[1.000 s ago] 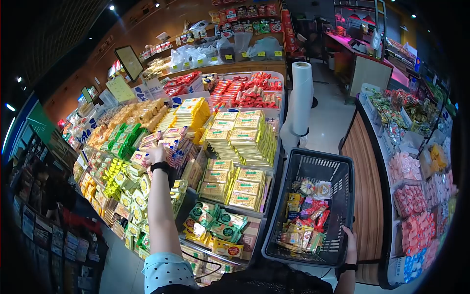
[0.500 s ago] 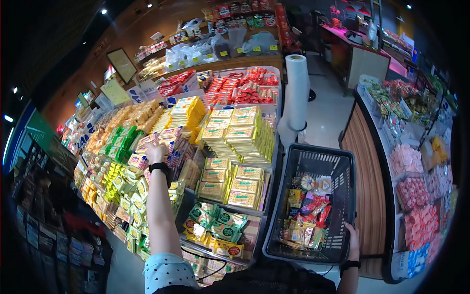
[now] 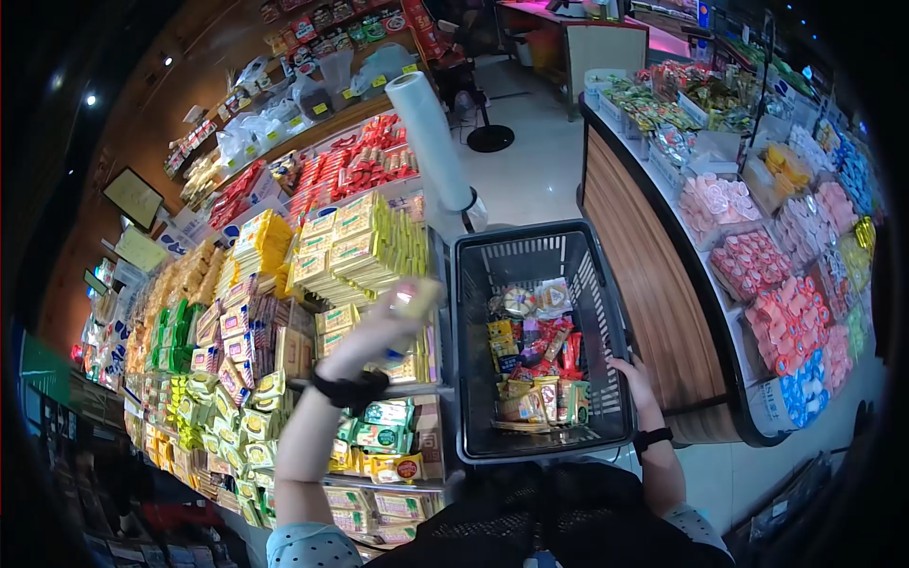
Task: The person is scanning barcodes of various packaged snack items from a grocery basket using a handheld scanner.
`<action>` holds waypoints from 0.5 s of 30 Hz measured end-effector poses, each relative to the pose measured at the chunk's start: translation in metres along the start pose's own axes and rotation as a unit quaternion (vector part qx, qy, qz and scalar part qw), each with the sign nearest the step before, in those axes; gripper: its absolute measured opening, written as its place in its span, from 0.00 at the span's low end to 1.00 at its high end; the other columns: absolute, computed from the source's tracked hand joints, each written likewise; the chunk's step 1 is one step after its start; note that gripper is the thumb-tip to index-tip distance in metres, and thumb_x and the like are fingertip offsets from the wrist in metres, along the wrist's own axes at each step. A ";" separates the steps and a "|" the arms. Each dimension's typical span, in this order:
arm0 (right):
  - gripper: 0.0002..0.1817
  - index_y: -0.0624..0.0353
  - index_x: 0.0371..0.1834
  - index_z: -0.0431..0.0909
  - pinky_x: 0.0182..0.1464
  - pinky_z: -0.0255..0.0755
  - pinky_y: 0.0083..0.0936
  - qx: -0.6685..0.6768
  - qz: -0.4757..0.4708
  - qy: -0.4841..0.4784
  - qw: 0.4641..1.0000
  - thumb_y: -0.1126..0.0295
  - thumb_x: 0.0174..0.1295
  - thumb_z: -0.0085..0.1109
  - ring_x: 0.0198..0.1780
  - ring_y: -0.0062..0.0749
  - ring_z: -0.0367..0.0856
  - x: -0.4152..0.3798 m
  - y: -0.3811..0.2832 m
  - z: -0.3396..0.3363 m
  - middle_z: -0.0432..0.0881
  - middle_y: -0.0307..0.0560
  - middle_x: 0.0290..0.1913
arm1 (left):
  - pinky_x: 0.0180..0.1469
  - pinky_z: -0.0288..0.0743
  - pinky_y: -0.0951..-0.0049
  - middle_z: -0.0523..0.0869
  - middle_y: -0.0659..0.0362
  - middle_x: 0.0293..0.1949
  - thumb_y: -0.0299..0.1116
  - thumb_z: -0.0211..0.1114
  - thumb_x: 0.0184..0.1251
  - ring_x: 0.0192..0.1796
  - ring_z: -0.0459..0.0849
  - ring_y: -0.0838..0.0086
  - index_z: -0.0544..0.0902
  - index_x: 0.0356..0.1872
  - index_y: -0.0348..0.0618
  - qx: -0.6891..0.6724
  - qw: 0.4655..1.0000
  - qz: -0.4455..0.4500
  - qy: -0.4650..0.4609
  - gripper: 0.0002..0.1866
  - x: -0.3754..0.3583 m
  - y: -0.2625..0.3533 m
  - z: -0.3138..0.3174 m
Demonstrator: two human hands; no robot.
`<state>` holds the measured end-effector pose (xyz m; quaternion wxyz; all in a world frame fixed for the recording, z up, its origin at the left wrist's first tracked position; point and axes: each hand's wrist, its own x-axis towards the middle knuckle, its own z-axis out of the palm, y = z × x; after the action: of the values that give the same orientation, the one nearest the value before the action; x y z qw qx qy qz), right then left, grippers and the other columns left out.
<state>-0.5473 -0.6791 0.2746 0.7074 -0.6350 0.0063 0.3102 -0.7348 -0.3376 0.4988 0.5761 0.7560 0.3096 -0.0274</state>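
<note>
My left hand [image 3: 369, 343], smeared by motion, is closed on a small snack packet [image 3: 415, 298] with a pale wrapper; its print is too blurred to read. Hand and packet are in the air over the biscuit display, left of a black shopping basket [image 3: 472, 379]. The right side of the basket is gripped by my right hand [image 3: 636, 383], its fingers at the rim. Inside lie several wrapped snacks [image 3: 549, 350] in red, yellow and green, and two round clear-wrapped items near the far end. Purple-and-white packets [image 3: 237, 327] are heaped left of my left forearm.
Stacked yellow biscuit packs [image 3: 352, 241] rise behind my left hand. A roll of plastic bags [image 3: 428, 142] stands beyond the basket. A wood-sided counter [image 3: 653, 275] with wrapped sweets [image 3: 786, 322] curves along the right. Tiled floor [image 3: 535, 180] runs between display and counter.
My left hand has left the purple-and-white packets and moved right toward the basket, carrying a packet. The view has turned right; my right hand stays on the basket.
</note>
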 end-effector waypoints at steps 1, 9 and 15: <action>0.16 0.62 0.40 0.74 0.33 0.65 0.14 0.004 0.003 -0.004 1.000 0.67 0.48 0.63 0.29 0.17 0.72 0.001 0.000 -0.002 0.76 0.36 0.28 | 0.37 0.72 0.79 0.75 0.55 0.44 0.23 0.58 0.49 0.38 0.77 0.76 0.57 0.61 0.47 -0.040 0.993 0.039 -0.101 0.34 0.009 -0.002 0.039; 0.20 0.66 0.41 0.73 0.40 0.68 0.19 -0.040 -0.042 -0.013 0.998 0.64 0.47 0.63 0.35 0.24 0.75 0.012 0.007 -0.021 0.78 0.42 0.34 | 0.51 0.69 0.67 0.75 0.45 0.47 0.37 0.71 0.32 0.51 0.74 0.58 0.54 0.60 0.36 0.168 0.975 -0.142 -0.027 0.49 0.165 -0.177 0.217; 0.16 0.62 0.38 0.74 0.42 0.64 0.17 -0.052 -0.044 -0.015 0.998 0.66 0.49 0.61 0.35 0.21 0.73 0.016 0.004 -0.023 0.77 0.39 0.32 | 0.60 0.62 0.58 0.68 0.41 0.53 0.42 0.76 0.33 0.58 0.65 0.48 0.49 0.61 0.37 0.232 0.954 -0.165 0.092 0.55 0.165 -0.213 0.227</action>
<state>-0.5270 -0.6931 0.2603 0.6864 -0.6660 -0.0491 0.2881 -0.6363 -0.4365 0.1750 0.3412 0.8067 0.4664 -0.1233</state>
